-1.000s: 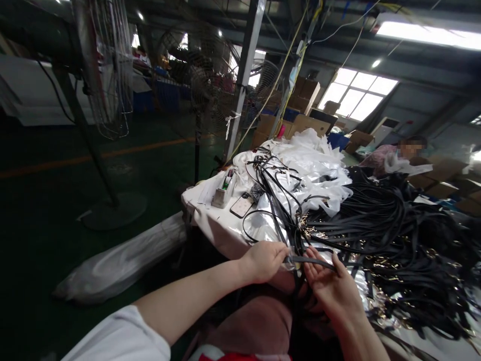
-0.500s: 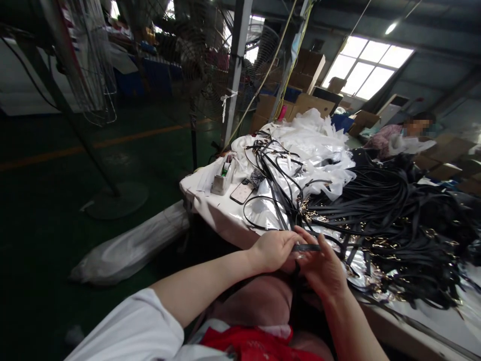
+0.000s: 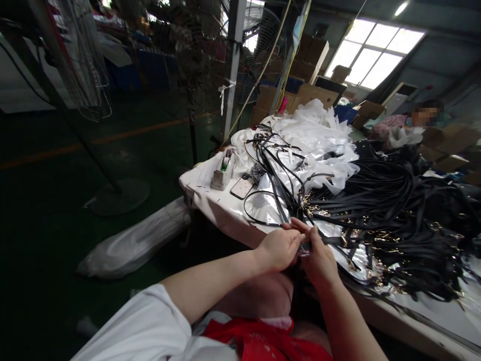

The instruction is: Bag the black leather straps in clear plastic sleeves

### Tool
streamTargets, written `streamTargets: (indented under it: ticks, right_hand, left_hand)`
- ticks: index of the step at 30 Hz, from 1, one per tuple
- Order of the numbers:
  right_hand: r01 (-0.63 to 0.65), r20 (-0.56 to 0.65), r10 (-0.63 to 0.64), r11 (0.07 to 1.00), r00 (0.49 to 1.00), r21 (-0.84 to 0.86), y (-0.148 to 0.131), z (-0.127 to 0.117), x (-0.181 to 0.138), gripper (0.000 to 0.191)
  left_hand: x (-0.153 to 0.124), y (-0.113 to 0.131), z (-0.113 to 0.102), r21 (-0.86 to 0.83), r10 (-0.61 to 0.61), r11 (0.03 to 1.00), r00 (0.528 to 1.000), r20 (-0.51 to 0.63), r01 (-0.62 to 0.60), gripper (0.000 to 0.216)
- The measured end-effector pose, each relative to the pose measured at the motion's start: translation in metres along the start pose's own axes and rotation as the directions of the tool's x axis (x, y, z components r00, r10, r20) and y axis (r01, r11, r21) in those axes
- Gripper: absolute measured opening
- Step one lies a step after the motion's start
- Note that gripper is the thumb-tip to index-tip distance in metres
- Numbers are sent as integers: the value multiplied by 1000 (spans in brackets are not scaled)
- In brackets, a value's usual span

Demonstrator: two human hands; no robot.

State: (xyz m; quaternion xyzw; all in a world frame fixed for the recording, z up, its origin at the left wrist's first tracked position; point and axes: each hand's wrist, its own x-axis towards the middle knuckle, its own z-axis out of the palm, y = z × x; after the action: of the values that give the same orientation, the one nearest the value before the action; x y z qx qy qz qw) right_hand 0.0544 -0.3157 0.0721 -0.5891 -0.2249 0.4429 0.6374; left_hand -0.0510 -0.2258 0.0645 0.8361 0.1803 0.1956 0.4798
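My left hand [image 3: 280, 246] and my right hand [image 3: 319, 255] meet at the table's near edge, both pinching the same black strap [image 3: 330, 240] with a bit of clear plastic at its end. The strap runs right into a big heap of black straps with gold clasps [image 3: 398, 200]. Part of the strap hangs down between my hands toward my lap.
The table [image 3: 210, 203] has a white cover with clear plastic bags [image 3: 319, 135] piled on it. A tape dispenser [image 3: 221, 173] and a phone [image 3: 242, 187] lie near its left corner. Standing fans [image 3: 75, 65] are on the green floor. Another person [image 3: 417, 123] sits at the far right.
My right hand has turned over and closed on the strap, drawing up against my left hand. The view has tilted down a little and both hands sit slightly higher.
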Motion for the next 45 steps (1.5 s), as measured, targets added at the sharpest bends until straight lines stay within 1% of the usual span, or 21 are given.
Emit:
streamTargets:
  ticks: [2, 4, 6, 8, 10, 13, 16, 18, 20, 22, 23, 25, 26, 28, 30, 34, 36, 37, 40, 42, 45]
  right_hand:
    - [-8, 23, 10, 996, 1000, -86, -3, 8, -4, 53]
    - [17, 24, -15, 997, 1000, -70, -6, 6, -4, 50]
    - [12, 13, -13, 997, 1000, 74, -9, -3, -2, 51]
    - [-33, -25, 41, 963, 999, 267, -14, -17, 0, 55]
    - [-63, -92, 107, 919, 990, 389, -23, -29, 1, 55]
    - [-51, -152, 134, 889, 979, 455, -42, -39, 0, 59]
    - [-37, -170, 129, 885, 977, 463, -62, -43, -4, 63]
    - [-44, -187, 143, 891, 972, 451, -70, -49, -6, 54]
    - [-39, -201, 140, 897, 970, 441, -72, -58, -6, 39]
    - [3, -242, 108, 909, 964, 417, -72, -68, -4, 26]
    - [38, -269, 77, 918, 960, 396, -73, -71, -2, 26]
    - [122, -289, -22, 936, 957, 331, -78, -73, 1, 33]
    - [167, -267, -88, 943, 960, 289, -83, -70, 3, 38]
    - [250, -167, -220, 951, 961, 185, -98, -58, 5, 45]
    - [320, -57, -317, 946, 947, 55, -116, -40, 5, 47]
    - [449, 27, -455, 863, 890, -231, -149, -10, -3, 50]
    - [474, 62, -481, 822, 875, -316, -161, -3, -9, 53]
    - [477, 75, -481, 817, 874, -324, -167, -1, -11, 55]
    - [450, 34, -457, 856, 889, -256, -180, -3, -16, 62]
    - [421, -31, -436, 883, 899, -208, -183, -6, -17, 63]
    - [404, -97, -436, 883, 895, -237, -180, -12, -13, 61]
  left_hand:
    - [5, 4, 1, -21, 36, 999, 998, -44, -37, 43]
    - [7, 6, -1, -54, 68, 996, 995, -71, -72, 43]
    - [9, 6, -6, -93, 83, 991, 991, -100, -93, 42]
    - [10, 6, -13, -102, 81, 990, 990, -114, -93, 42]
    - [11, 7, -19, -66, 87, 993, 993, -85, -93, 41]
    - [13, 12, -23, 14, 108, 994, 994, -30, -108, 39]
    - [15, 19, -26, 71, 123, 990, 992, -34, -120, 39]
    - [17, 22, -30, 78, 139, 988, 989, -53, -135, 39]
    - [19, 22, -36, 69, 152, 987, 985, -79, -147, 39]
    - [21, 23, -44, 69, 163, 985, 981, -108, -156, 40]
    - [22, 24, -47, 69, 169, 984, 978, -119, -162, 40]
    - [25, 29, -53, 64, 179, 983, 977, -118, -172, 40]
    - [26, 34, -54, 52, 179, 983, 978, -106, -174, 42]
    - [30, 48, -56, -1, 178, 984, 981, -73, -178, 45]
    - [33, 65, -56, -94, 182, 978, 981, -66, -188, 48]
    - [42, 97, -57, -302, 175, 931, 976, -126, -206, 50]
    - [45, 105, -58, -304, 217, 917, 963, -157, -257, 50]
    - [46, 107, -58, -275, 247, 917, 952, -180, -290, 50]
    - [45, 104, -56, -182, 291, 924, 928, -234, -336, 51]
    - [43, 101, -53, -196, 286, 925, 936, -205, -326, 52]
    - [37, 98, -47, -323, 262, 902, 957, -121, -288, 54]
